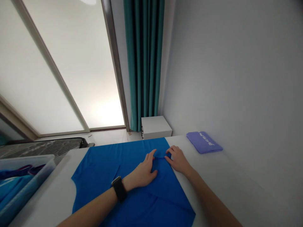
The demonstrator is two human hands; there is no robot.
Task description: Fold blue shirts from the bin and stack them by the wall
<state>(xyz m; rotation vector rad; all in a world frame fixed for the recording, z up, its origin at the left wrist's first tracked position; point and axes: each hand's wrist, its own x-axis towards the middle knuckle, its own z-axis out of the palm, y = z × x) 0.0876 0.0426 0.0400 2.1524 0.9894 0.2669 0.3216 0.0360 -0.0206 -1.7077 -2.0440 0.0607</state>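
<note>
A blue shirt [132, 157] lies spread over the white table, with a few creases and one curved edge on the left. My left hand [144, 171], with a dark watch [119, 189] on its wrist, rests on the cloth with fingers stretched and thumb apart. At the shirt's right edge, my right hand [177, 159] has its fingers bent and pinches a small fold of the fabric. The two hands are close together but not touching. The near part of the shirt runs out of view at the bottom.
On the white table [58, 192], a folded purple bag or cloth [203, 143] with white lettering lies by the wall. A translucent bin [44, 173] with clothes stands at the left. Beyond are a small white cabinet [156, 124], a green curtain [144, 63] and frosted sliding doors [78, 63].
</note>
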